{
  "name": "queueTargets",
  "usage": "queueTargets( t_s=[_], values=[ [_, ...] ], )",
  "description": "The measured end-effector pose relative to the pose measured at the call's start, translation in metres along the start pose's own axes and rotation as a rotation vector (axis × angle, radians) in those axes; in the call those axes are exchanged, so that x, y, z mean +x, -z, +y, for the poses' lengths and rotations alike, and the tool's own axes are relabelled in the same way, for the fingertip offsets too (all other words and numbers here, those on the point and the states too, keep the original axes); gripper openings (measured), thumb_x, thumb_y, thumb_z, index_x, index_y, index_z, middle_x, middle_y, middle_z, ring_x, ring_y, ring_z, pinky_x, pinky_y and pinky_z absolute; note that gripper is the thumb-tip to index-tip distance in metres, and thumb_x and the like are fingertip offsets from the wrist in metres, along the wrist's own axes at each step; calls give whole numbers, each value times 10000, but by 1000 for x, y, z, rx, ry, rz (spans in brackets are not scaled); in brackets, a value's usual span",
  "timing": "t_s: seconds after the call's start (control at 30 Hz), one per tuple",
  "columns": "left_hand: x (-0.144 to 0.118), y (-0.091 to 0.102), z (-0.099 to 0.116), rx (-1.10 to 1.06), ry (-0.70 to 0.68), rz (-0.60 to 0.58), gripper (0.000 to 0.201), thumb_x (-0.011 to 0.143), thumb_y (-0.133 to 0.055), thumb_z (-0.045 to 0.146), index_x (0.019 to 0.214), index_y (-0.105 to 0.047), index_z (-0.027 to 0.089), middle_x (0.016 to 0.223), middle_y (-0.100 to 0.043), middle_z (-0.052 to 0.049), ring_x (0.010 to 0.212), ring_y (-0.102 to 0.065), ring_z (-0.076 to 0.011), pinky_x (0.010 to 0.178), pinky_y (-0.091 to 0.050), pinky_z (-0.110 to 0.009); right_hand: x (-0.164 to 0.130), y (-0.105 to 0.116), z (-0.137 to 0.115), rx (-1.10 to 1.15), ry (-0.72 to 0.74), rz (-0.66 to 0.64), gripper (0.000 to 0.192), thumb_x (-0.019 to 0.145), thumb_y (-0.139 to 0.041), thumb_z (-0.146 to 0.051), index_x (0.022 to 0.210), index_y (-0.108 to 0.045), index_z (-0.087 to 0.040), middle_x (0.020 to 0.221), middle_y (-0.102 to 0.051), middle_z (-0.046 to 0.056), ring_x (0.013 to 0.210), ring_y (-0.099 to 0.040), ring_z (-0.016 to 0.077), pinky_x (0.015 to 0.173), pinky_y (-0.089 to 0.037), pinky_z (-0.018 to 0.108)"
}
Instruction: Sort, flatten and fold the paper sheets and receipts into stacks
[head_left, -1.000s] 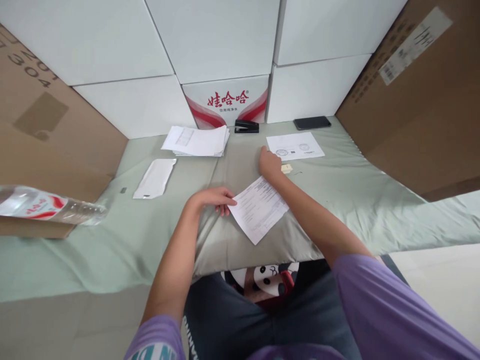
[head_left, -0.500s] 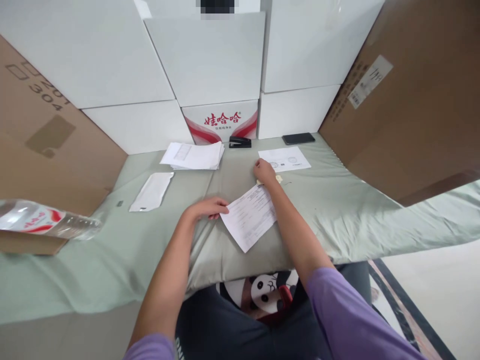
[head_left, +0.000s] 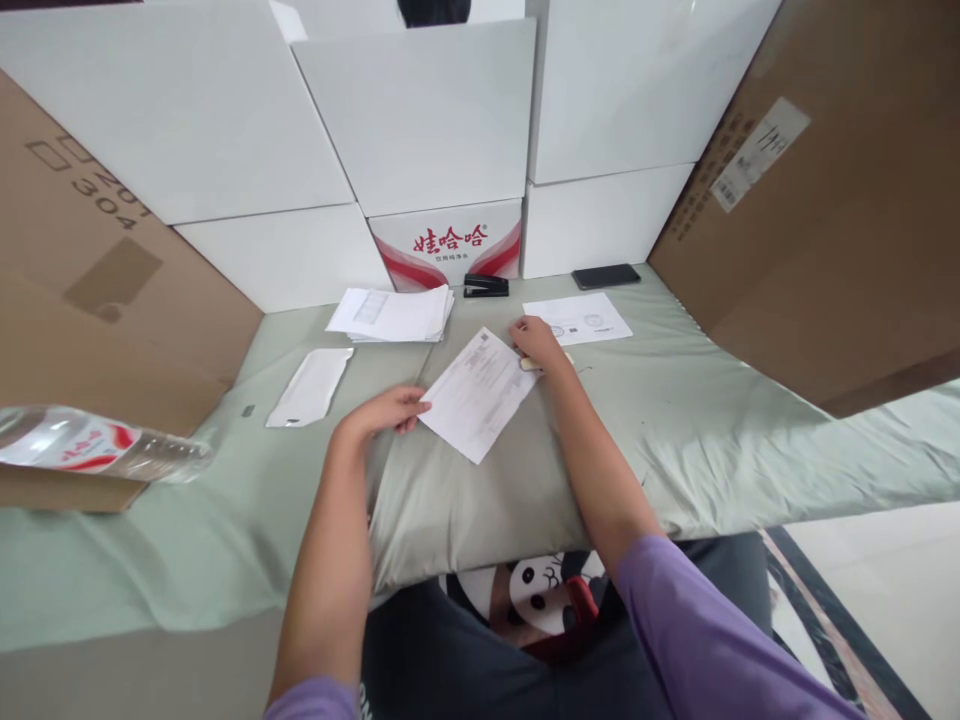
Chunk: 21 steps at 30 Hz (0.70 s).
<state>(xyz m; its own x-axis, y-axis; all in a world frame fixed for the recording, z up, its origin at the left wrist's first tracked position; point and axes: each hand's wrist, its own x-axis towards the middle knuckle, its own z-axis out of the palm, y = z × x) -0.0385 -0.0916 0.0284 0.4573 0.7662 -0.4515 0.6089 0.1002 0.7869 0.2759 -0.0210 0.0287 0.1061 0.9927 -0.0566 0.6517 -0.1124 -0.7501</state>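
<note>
My left hand pinches the left corner of a printed sheet of paper, which is turned at an angle over the cloth. My right hand is closed by the sheet's right edge, its fingers curled; what is in them, if anything, is hidden. A small cream-coloured piece shows beneath that hand, its kind unclear. Just beyond the right hand lies another stamped paper. A stack of papers rests at the back left of the sheet, beside a black stapler.
A white pouch lies on the left of the green cloth. A dark phone sits at the back right. White boxes wall the back; cardboard boxes flank both sides. A water bottle lies far left.
The printed sheet has turned and shifted left and away from me, with my left hand moving left at its corner. My right hand has stayed nearly in place. The view has shifted slightly.
</note>
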Motion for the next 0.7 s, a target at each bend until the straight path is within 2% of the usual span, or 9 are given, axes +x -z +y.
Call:
queueTargets(
  t_s=[0.1, 0.23, 0.43, 0.53, 0.7],
  values=[
    [0, 11, -10, 8, -31, 166, 442, 751, -689, 617, 775, -527, 206, 528, -540, 33, 451, -469, -109, 475, -360, -237, -2, 2, -7, -8, 111, -72, 195, 892, -536, -306, 887, -681, -176, 868, -721, 46, 731, -602, 147, 699, -427, 253],
    [2, 18, -17, 0, -67, 270, 417, 772, -672, 592, 752, -500, 213, 534, -539, 40, 466, -476, -105, 488, -350, -236, -2, 5, -13, 9, 216, -137, 145, 843, -576, -257, 828, -681, -158, 839, -690, 29, 766, -583, 144, 691, -401, 246],
    [7, 15, -17, -84, -123, 431, 450, 734, -681, 623, 722, -511, 206, 491, -494, 52, 422, -417, -97, 449, -299, -234, -3, 13, -14, 309, 223, -161, 140, 812, -599, -286, 803, -654, -157, 743, -648, 3, 728, -576, 143, 696, -429, 251],
    [10, 14, -19, -179, -168, 496, 443, 736, -696, 613, 737, -545, 197, 491, -481, 54, 418, -392, -88, 436, -271, -225, -4, 17, -11, 315, 255, -187, 149, 805, -641, -305, 809, -670, -159, 761, -661, 4, 731, -579, 139, 697, -432, 250],
    [17, 15, -26, -435, -220, 655, 390, 738, -728, 549, 732, -564, 196, 431, -366, 86, 387, -292, -71, 407, -170, -214, -7, 15, -11, 244, 163, -437, 169, 794, -703, -294, 890, -741, -161, 753, -687, 21, 632, -557, 136, 595, -426, 258]
  ],
)
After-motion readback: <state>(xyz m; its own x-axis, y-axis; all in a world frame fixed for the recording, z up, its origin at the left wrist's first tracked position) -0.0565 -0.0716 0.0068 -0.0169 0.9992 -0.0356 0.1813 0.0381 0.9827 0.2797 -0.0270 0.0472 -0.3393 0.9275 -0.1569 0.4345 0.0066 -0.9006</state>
